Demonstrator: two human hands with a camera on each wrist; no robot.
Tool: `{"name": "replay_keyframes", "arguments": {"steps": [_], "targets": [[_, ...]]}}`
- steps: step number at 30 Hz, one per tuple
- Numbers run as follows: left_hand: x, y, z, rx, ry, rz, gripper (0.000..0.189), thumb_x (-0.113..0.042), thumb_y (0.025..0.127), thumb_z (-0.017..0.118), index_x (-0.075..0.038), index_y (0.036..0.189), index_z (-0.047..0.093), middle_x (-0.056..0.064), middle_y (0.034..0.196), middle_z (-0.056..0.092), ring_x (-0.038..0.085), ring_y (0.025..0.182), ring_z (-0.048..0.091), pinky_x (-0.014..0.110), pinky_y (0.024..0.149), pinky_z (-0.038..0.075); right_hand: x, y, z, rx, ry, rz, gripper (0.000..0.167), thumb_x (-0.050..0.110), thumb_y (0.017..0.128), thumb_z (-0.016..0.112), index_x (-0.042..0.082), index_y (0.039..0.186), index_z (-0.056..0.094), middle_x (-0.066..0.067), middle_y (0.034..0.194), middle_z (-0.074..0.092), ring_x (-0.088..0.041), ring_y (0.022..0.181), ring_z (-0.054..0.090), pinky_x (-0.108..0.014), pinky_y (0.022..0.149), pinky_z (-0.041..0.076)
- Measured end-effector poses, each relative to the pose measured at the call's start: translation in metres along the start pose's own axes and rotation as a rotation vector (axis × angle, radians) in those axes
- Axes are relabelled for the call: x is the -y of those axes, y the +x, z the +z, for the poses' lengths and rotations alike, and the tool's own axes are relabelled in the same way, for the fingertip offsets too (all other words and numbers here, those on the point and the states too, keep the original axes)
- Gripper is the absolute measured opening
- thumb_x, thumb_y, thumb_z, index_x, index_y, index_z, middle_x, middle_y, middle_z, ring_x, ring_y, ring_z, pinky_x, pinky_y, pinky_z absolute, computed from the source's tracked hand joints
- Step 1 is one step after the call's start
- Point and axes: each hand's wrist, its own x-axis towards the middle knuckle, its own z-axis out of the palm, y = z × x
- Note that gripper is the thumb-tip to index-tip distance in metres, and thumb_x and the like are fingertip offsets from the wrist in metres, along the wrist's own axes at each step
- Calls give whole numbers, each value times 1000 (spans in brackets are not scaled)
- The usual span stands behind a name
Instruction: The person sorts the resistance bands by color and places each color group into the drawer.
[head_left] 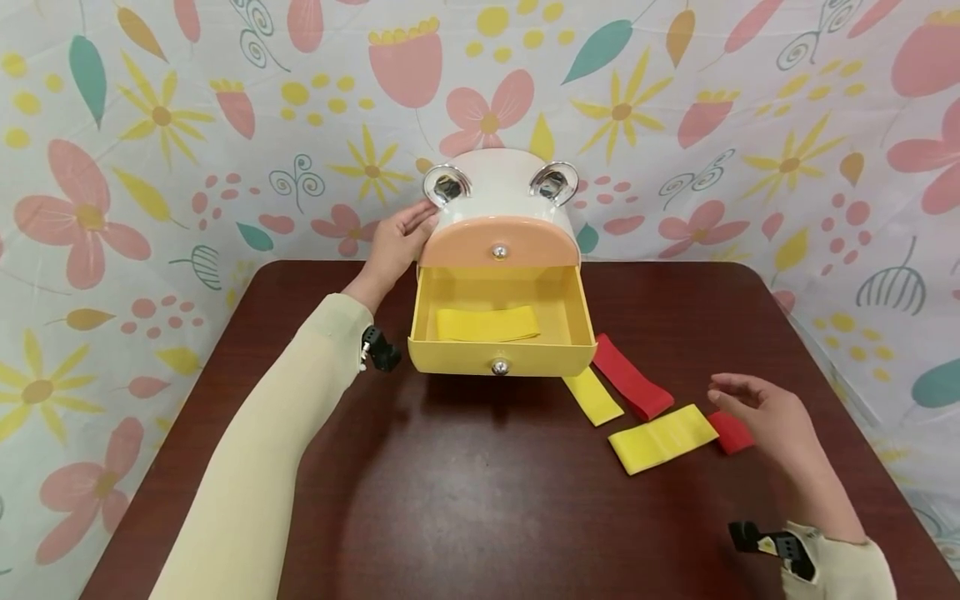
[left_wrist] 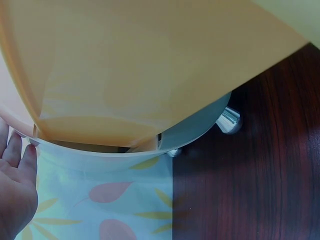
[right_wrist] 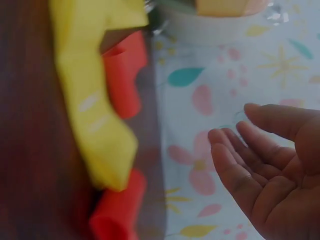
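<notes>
My left hand [head_left: 397, 250] rests its fingers against the left side of a white drawer box [head_left: 498, 187] with two silver eye-like rings. In the left wrist view, its fingertips meet the box's curved edge. The yellow lower drawer [head_left: 453, 358] is pulled out and holds a folded yellow strip [head_left: 487, 325]; the peach upper drawer [head_left: 457, 242] is closed. My right hand [head_left: 776, 421], empty with loosely bent fingers, hovers at the right, partly over a red strip [head_left: 731, 433]. Beside it lie a yellow strip [head_left: 663, 439], another red strip [head_left: 633, 379] and a second yellow one [head_left: 596, 398].
The box stands toward the back of a dark brown wooden table [head_left: 465, 517]. Behind and beside the table hangs a flower-patterned cloth [head_left: 262, 108]. In the left wrist view, a silver foot [left_wrist: 230, 121] shows under the box.
</notes>
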Motion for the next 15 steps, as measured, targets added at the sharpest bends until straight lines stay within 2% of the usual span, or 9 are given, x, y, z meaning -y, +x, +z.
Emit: {"name": "replay_keyframes", "arguments": {"steps": [3,4,9,15], "targets": [[-1,-1,0,-1,-3,0,50,-21,106,58,-5,152,49,15,153,55,23,145,51,37,119,46,-10,6,5,46,-5,17,62,44,107,51,-3,146,50,-34,139,59,-47,122,54,-54,89,52],[-1,-1,0,0,-2,-1,50,-21,106,58,-5,152,49,15,153,55,23,145,51,37,119,46,-13,9,7,57,-22,18,61,42,107,51,-4,146,49,-35,140,58,-50,123,53,-56,89,52],[-2,-1,1,0,0,-3,50,-22,106,58,-5,152,49,15,153,55,23,145,52,36,119,46,-23,20,11,96,-84,11,57,34,106,55,-9,142,51,-38,140,55,-53,120,53,-60,90,55],[-1,-1,-1,-3,4,-9,50,-21,106,58,-5,152,49,14,153,55,22,145,51,35,119,45,-26,36,12,141,-193,-70,46,18,100,64,-15,131,58,-39,126,63,-47,106,63,-48,81,60]]}}
